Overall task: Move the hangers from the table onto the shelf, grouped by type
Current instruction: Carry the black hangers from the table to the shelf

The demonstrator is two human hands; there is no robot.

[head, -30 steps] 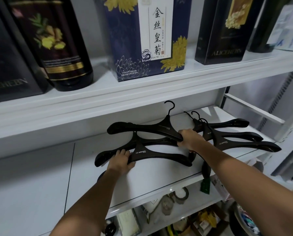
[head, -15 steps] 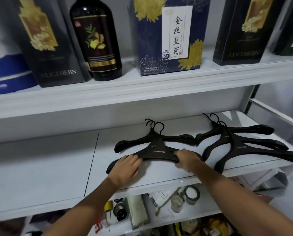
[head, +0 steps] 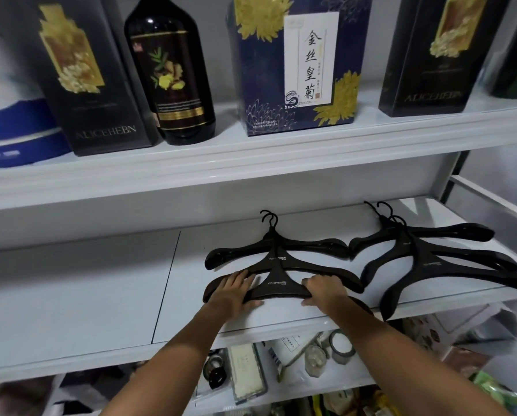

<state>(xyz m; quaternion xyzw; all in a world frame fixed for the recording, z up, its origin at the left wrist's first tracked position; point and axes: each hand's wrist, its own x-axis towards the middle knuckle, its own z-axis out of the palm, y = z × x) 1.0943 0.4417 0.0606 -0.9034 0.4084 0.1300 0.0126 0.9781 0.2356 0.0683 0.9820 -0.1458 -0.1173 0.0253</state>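
Note:
Two stacks of black wide-shouldered hangers lie flat on the white middle shelf (head: 71, 295). The left stack (head: 276, 265) is a few hangers, hooks pointing to the back wall. The right stack (head: 425, 259) lies beside it, its arms reaching toward the shelf's right end. My left hand (head: 236, 291) rests on the left arm of the nearest hanger in the left stack, fingers spread and fairly straight, thumb at the front edge. My right hand (head: 326, 291) lies on that hanger's right arm, fingers over the top, thumb at the front edge.
The upper shelf (head: 251, 163) carries dark boxes (head: 89, 73), a dark bottle (head: 173, 70), a blue flowered box (head: 299, 64) and a blue-white container (head: 14, 127). The lower shelf (head: 281, 370) holds small clutter. The shelf's right frame (head: 491, 199) stands close to the right stack.
The left stack's hangers have been drawn together and squared up, hooks now aligned. Both hands slid to the nearest hanger's two arms. The camera has moved closer and shifted left.

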